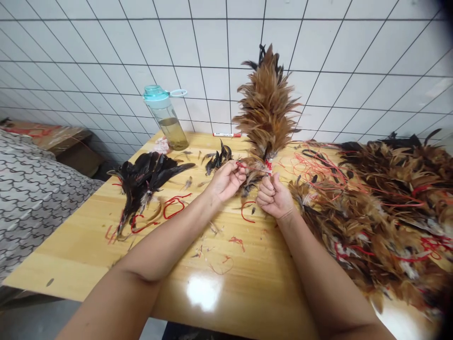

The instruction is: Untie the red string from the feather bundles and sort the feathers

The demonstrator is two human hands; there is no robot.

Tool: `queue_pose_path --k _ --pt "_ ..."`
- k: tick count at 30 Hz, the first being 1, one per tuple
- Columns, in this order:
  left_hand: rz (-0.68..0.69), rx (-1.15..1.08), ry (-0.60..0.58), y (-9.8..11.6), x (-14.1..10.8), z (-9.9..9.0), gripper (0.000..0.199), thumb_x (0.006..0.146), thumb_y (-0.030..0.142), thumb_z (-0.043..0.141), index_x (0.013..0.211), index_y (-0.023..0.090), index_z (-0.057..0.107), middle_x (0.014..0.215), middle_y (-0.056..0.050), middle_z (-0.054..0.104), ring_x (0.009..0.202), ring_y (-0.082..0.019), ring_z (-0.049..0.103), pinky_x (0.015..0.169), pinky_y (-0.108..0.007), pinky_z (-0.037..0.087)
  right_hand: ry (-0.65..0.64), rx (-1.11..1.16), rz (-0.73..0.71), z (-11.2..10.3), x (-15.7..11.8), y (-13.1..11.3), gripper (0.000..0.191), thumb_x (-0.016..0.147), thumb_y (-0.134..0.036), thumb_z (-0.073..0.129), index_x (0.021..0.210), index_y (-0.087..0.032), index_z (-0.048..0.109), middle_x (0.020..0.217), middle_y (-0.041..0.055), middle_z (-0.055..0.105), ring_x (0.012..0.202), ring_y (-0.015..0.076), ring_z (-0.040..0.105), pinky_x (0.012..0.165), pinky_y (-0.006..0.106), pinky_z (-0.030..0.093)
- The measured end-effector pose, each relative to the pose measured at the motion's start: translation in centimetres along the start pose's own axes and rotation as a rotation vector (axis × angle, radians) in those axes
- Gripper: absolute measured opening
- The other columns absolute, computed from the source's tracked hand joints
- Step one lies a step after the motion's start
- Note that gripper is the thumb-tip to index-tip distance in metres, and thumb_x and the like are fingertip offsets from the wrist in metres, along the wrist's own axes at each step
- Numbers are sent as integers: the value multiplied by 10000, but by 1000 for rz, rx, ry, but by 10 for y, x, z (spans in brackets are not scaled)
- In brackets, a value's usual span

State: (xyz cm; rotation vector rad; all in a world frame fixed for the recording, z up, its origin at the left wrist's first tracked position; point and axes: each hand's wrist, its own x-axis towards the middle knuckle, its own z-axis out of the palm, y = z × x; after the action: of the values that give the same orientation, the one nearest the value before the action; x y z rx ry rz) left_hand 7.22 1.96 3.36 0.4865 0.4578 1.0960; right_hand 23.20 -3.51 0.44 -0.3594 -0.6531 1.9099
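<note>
The brown feather duster (268,108) is held upright above the wooden table (265,283), in front of the tiled wall (208,42), its base bound with red thread (269,166). That base is gripped from below by the right hand (274,196), whose fingers are curled into a fist with the thumb raised against the binding. A strand of the thread is pinched between the thumb and fingertips of the left hand (229,182), the other fingers loosely curled; it is drawn across to the binding. Black feathers (141,182) are heaped to the left, near a lidded water bottle (171,130). Brown feather bundles (364,222) are piled to the right, beside tangled red string (314,165).
</note>
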Motion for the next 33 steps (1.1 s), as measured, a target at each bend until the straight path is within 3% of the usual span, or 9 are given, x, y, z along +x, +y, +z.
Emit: queue_pose_path --k 4,8,16,21,25,27,28,30,33 --pt "13 94 -73 -1 -1 -3 185 724 84 629 721 154 458 669 18 561 547 -43 493 526 -151 385 -36 2 -41 1 -1 -2 585 910 -646 399 564 -177 340 464 -99 171 371 45 50 380 184 127" --pt "35 183 -51 -4 0 -4 194 722 103 645 746 156 461 668 25 543 546 -32 472 531 -138 373 -81 15 -74 4 -4 -3 639 867 -708 407 529 -173 317 441 -93 198 360 43 86 390 199 137" --pt "124 274 -27 8 3 -5 221 718 121 620 754 177 409 660 42 535 502 -24 424 514 -142 318 -179 -94 37 -3 -8 -1 628 817 -654 571 512 -159 334 423 -101 222 352 29 124 396 178 166" --pt "1 645 12 7 4 -11 147 759 141 581 881 168 504 698 11 570 542 -66 474 539 -186 340 -166 -116 131 -1 -10 -2 682 908 -599 471 432 -153 271 377 -87 184 335 34 139 384 178 191" --pt "406 1135 67 8 0 -10 342 717 102 612 1049 180 593 979 -37 625 723 -101 526 699 -239 416 -326 -89 241 2 -10 -4 700 941 -588 397 412 -150 260 367 -81 181 316 27 162 367 168 158" --pt "493 1184 11 7 -5 -4 341 727 134 616 1063 189 614 990 -28 622 730 -103 511 717 -242 416 -397 -98 293 3 -9 -3 688 940 -589 391 423 -148 288 372 -81 209 315 23 171 359 159 142" --pt "426 1140 -49 5 -9 -1 313 736 161 614 1048 186 618 935 -20 622 700 -102 501 685 -238 411 -428 -112 314 3 -9 -2 682 935 -597 393 429 -147 313 375 -80 230 316 23 179 355 156 142" --pt "142 927 -204 -1 -16 5 225 721 206 628 942 167 607 772 8 581 606 -83 472 588 -216 377 -486 -152 345 3 -9 0 674 921 -616 400 440 -145 368 379 -73 273 317 25 203 349 156 155" --pt "-199 616 -310 -14 -24 10 242 633 207 704 813 162 549 651 46 505 498 -39 395 491 -179 282 -545 -204 366 4 -10 2 674 904 -640 413 446 -146 424 372 -60 310 312 31 234 345 165 177"
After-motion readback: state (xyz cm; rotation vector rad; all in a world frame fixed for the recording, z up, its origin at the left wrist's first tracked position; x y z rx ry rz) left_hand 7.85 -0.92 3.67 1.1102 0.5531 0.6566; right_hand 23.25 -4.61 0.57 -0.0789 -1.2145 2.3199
